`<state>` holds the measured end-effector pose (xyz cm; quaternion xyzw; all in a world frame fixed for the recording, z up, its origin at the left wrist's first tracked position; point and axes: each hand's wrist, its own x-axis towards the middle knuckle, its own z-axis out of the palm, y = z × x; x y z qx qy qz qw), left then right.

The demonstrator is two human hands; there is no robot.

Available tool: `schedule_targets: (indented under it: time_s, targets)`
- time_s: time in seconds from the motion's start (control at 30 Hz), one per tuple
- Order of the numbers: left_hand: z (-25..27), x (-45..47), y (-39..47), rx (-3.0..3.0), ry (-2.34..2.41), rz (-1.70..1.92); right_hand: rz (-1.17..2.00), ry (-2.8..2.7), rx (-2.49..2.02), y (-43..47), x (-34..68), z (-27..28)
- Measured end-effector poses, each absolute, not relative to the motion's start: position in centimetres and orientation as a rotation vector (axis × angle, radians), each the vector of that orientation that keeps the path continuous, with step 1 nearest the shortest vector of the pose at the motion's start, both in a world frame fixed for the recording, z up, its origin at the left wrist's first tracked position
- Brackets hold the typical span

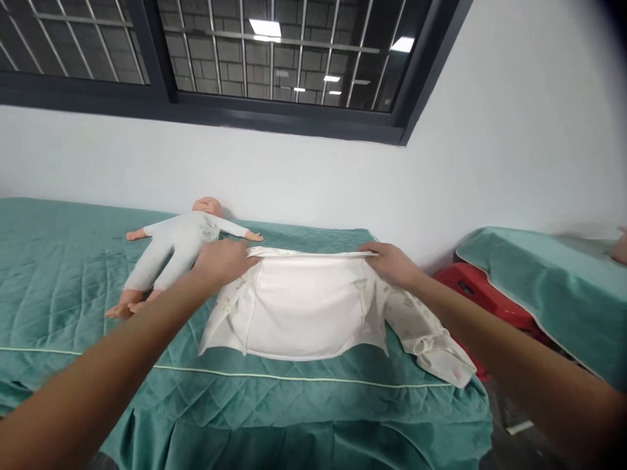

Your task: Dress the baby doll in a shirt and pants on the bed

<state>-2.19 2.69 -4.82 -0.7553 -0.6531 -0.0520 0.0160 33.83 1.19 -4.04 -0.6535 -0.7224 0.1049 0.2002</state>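
Note:
A white baby garment (pixel 308 303) is stretched between my two hands, its folded upper edge pulled taut and its lower part hanging over the green quilted cover. My left hand (pixel 228 262) is closed on the left end of that edge. At the right end, my right hand (pixel 390 262) pinches the cloth. One patterned sleeve (pixel 431 336) of the garment lies toward the right corner of the bed. To the left of my left hand, a baby doll (pixel 181 241) in a pale bodysuit lies on its back, arms spread.
The green quilted cover (pixel 59 274) drapes over the bed's front edge. A red plastic object (pixel 482 294) stands in the gap on the right, beside another green-covered surface (pixel 568 281). Behind are a white wall (pixel 304 179) and a barred window (pixel 284 59).

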Motion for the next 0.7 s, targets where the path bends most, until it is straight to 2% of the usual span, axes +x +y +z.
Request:
schedule_targets:
  time_s: [0.07,0.13,0.23,0.33,0.5,0.7]
  targets:
    - [-7.3,-0.7,3.1,-2.277,-1.998,-0.147,0.081,-2.044,-1.966,2.5,31.7,-6.7]
    - [-10.3,1.4,2.8,-2.262,-1.923,-0.236,0.016,-2.073,-1.959,2.9,28.7,-9.8]
    - [-15.0,4.6,2.1,-2.576,-1.843,-0.351,0.054,-2.212,-1.85,2.3,24.0,-14.7]
    - [-18.0,6.5,2.5,-2.592,-1.888,-0.455,0.034,-2.161,-1.905,2.2,21.4,-18.1]
    - [-18.0,6.7,5.4,-2.328,-2.197,-0.512,0.064,-1.938,-2.104,4.4,21.7,-18.7]
    - [-16.9,7.6,7.7,-2.257,-2.079,-0.607,0.11,-1.88,-2.016,6.1,24.2,-17.3]
